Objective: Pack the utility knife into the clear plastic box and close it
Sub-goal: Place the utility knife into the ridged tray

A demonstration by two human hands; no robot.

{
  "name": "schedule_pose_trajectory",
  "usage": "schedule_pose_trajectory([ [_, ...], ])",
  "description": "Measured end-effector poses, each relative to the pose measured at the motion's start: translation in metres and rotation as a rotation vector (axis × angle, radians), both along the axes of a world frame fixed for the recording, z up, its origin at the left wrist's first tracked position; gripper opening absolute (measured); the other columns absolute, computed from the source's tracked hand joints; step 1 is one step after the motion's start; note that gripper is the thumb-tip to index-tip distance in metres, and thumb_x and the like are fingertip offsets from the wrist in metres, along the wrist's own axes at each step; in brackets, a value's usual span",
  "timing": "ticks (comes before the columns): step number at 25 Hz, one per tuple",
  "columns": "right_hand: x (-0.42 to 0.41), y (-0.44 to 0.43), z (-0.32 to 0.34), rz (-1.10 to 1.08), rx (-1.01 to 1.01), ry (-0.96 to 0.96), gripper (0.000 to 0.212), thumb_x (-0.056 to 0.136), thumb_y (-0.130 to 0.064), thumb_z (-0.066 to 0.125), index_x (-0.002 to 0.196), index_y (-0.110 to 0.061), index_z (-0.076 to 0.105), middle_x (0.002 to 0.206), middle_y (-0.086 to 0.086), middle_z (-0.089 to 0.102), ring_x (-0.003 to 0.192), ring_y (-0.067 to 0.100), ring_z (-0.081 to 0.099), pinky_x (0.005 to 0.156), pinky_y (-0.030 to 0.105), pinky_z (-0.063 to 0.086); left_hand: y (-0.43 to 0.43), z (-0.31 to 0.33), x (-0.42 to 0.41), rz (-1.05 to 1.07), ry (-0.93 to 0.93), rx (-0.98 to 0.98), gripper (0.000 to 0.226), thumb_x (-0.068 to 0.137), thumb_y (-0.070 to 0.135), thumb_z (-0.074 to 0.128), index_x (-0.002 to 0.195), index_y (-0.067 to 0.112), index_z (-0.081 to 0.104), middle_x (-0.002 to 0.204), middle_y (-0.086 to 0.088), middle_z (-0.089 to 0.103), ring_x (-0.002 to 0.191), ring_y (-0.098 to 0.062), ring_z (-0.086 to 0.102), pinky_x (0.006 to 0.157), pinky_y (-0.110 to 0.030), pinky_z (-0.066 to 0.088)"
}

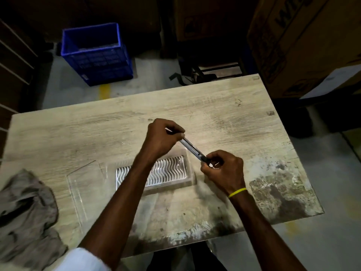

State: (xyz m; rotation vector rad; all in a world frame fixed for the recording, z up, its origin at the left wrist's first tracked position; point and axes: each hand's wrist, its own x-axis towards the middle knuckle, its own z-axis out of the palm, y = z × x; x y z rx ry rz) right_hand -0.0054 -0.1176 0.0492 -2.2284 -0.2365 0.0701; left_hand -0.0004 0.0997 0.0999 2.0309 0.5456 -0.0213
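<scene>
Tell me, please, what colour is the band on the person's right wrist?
Yellow: a thin yellow band sits on the right wrist, seen clearly in the head view.

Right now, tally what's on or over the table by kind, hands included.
Hands: 2, left hand and right hand, both gripping the knife
Utility knife: 1, held over the table
Clear plastic box: 1, open, wavy ridged base
Clear lid: 1, flat to the left of the box
Grey cloth: 1, at the table's left edge
Total: 6
</scene>
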Motion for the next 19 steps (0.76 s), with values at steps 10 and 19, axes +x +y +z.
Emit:
schedule_pose_trajectory([
  [10,-0.009,0.102,0.002,0.737,-0.340,-0.061,0.020,0.074,-0.028,0.078,0.092,-0.019,0.077,0.086,0.003,0.076,0.082,0.027,0.070,0.070,0.030,0.048,0.098,-0.040,-0.146,0.240,0.189,-0.003,0.029,0.064,0.011,0.094,0.090,0.014,0.082,0.084,-0.001,0.078,0.067,-0.005,0.071,0.062,-0.008,0.051],
  [19,-0.005,0.121,-0.026,0.813,-0.724,-0.061,0.030,0.079,-0.046,0.068,0.105,-0.032,0.077,0.098,0.001,0.077,0.097,0.026,0.071,0.072,0.033,0.054,0.097,-0.086,-0.139,-0.373,0.327,0.750,0.007,0.085,0.011,0.059,0.091,0.015,0.061,0.102,-0.008,0.059,0.089,-0.036,0.065,0.064,-0.035,0.035],
])
